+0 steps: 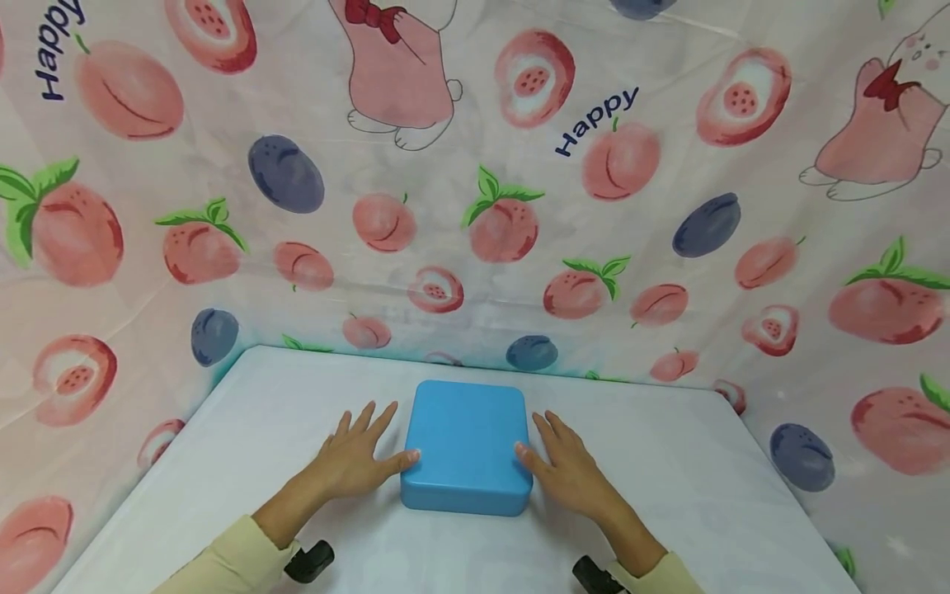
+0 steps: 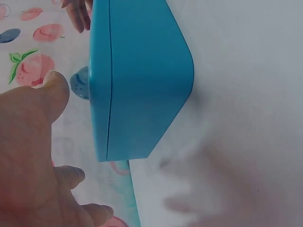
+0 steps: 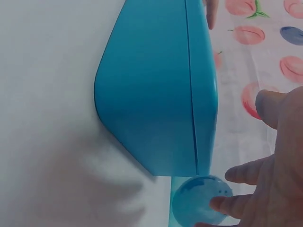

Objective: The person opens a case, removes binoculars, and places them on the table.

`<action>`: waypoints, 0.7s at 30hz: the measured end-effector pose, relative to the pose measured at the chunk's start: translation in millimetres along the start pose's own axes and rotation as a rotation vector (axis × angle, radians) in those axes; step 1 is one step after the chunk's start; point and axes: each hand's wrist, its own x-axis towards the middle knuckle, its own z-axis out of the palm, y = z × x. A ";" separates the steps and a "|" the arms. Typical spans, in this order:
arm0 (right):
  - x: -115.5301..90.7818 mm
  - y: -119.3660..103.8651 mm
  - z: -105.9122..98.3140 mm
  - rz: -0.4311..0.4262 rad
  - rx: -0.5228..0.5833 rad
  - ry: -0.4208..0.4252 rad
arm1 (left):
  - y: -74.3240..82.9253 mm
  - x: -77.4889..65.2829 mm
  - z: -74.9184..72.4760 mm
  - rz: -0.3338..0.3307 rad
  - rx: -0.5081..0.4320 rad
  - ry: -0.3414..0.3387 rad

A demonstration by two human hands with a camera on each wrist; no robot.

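A blue box (image 1: 467,437) with rounded corners lies flat on the white table. In both wrist views a thin seam runs along its side, close below the top, with the blue side wall (image 2: 142,75) tapering beneath it. My left hand (image 1: 350,458) is at the box's left side, fingers straight and spread, its thumb overlapping the box's edge in the head view. On the right side my right hand (image 1: 566,466) mirrors it, fingers extended and thumb at the box's edge. In the wrist views a gap shows between each thumb and the box.
The white table (image 1: 638,445) extends around the box. Behind it and along both sides hangs a pale cloth (image 1: 445,165) printed with peaches, blue fruits and rabbits. A dark wrist camera (image 1: 310,562) is on the left wrist, another camera (image 1: 596,575) on the right.
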 end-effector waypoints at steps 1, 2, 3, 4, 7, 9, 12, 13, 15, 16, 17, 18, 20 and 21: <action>0.2 -0.1 -0.5 0.008 0.020 -0.003 | 0.1 0.3 -0.5 0.002 -0.021 -0.008; 0.6 -0.2 -1.0 0.018 0.036 -0.006 | 0.2 0.6 -1.1 0.001 -0.040 -0.018; 0.9 -0.3 -1.4 0.026 0.056 -0.009 | 0.1 1.2 -1.4 -0.001 -0.064 -0.027; 0.7 -0.6 -1.9 0.033 0.085 -0.013 | 0.1 2.1 -1.7 -0.004 -0.087 -0.035; 0.6 -1.3 -2.1 0.068 0.164 -0.019 | -0.2 3.3 -2.5 -0.028 -0.179 -0.062; -0.5 -1.7 -0.7 0.109 0.222 -0.015 | -0.6 3.9 -2.0 -0.053 -0.254 -0.073; -1.7 -1.4 2.1 0.166 0.275 -0.001 | 0.4 3.9 -1.7 -0.098 -0.350 -0.084; -2.0 -1.0 2.9 0.177 0.297 0.005 | 0.6 4.0 -1.3 -0.110 -0.378 -0.085; -2.5 -0.1 4.6 0.187 0.331 0.015 | 1.2 4.6 -0.4 -0.125 -0.420 -0.079; -2.4 0.4 5.6 0.187 0.358 0.020 | 1.6 4.9 0.2 -0.128 -0.439 -0.072; -2.5 0.8 6.5 0.185 0.390 0.027 | 2.0 5.3 1.0 -0.126 -0.454 -0.064; -2.6 1.1 7.6 0.183 0.417 0.035 | 2.0 5.7 2.2 -0.124 -0.480 -0.054; -2.9 0.7 9.5 0.175 0.459 0.053 | 2.8 6.1 5.1 -0.124 -0.528 -0.032; -3.2 0.1 10.6 0.176 0.483 0.062 | 3.5 5.9 6.5 -0.123 -0.551 -0.022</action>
